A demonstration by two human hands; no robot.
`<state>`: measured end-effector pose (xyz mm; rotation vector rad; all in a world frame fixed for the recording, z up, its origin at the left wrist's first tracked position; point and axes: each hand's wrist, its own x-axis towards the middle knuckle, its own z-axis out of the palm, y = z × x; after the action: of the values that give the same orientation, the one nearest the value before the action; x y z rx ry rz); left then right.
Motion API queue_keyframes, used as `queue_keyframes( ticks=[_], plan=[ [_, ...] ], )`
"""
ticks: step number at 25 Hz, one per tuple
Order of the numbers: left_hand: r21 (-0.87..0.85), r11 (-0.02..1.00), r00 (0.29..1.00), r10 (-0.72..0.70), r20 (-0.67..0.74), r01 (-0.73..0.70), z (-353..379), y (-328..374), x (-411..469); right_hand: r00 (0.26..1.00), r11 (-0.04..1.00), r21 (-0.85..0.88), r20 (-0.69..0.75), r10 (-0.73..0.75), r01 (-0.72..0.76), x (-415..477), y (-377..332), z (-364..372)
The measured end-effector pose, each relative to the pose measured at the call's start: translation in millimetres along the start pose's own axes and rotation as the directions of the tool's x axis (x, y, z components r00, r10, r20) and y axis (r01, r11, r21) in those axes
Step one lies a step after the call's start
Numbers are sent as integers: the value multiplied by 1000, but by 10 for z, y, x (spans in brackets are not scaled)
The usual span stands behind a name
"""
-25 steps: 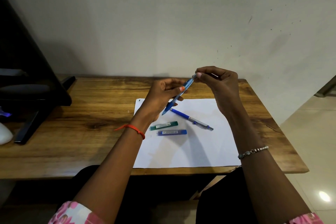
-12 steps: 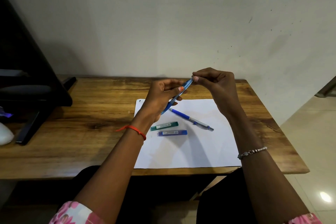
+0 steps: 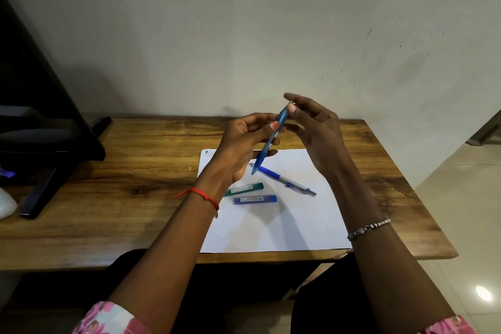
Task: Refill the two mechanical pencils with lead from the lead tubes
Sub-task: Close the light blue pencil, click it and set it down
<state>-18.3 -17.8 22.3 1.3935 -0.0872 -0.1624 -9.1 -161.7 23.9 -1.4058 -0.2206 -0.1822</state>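
Observation:
My left hand (image 3: 242, 144) grips a light blue mechanical pencil (image 3: 273, 139) by its middle, above the table, tilted with its tip down. My right hand (image 3: 317, 130) pinches the pencil's top end between thumb and forefinger, its other fingers spread. A second pencil (image 3: 284, 180), dark blue with a silver barrel, lies on the white paper (image 3: 284, 225). Next to it lie a green lead tube (image 3: 244, 188) and a blue lead tube (image 3: 254, 199), side by side, both capped.
The paper lies on a wooden table (image 3: 108, 198) against a pale wall. A black stand (image 3: 40, 144) and a white object (image 3: 5, 203) occupy the table's left end. The table's right edge drops to a tiled floor.
Both hands have risen a little and the pencil stands steeper. My right hand's fingers, curled tightly before, have spread while thumb and forefinger stay at the pencil's top end.

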Motion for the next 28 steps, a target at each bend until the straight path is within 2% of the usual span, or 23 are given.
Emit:
queue_keyframes(
  ticks=[2, 4, 6, 8, 10, 12, 18, 28],
  plan=[
    [-54, 998, 1000, -19, 4, 19, 18, 0, 5, 1000, 997, -70, 20, 18, -16, -6, 5, 5],
    [-105, 994, 999, -39, 29, 42, 29, -9, 7, 999, 999, -19, 22, 27, -26, -7, -8, 0],
    [-102, 992, 993, -71, 92, 80, 32, -28, 0, 999, 967, 251, 7, 38, -38, -1, -39, -22],
    [-8, 989, 977, -144, 159, 147, 32, -70, -9, 997, 858, 513, -39, 61, -33, 13, -86, -79],
    [131, 967, 951, -239, 193, 217, 26, -118, -20, 989, 783, 622, -100, 110, -25, 24, -115, -134],
    [226, 941, 932, -299, 205, 253, 14, -144, -26, 979, 771, 635, -126, 162, -45, 14, -137, -156],
    [317, 897, 895, -388, 223, 310, 2, -170, -48, 959, 810, 576, -154, 239, -110, -17, -176, -146],
    [260, 891, 875, -431, 222, 373, 37, -195, -56, 972, 826, 555, -126, 201, -99, -59, -216, -117]
  ],
)
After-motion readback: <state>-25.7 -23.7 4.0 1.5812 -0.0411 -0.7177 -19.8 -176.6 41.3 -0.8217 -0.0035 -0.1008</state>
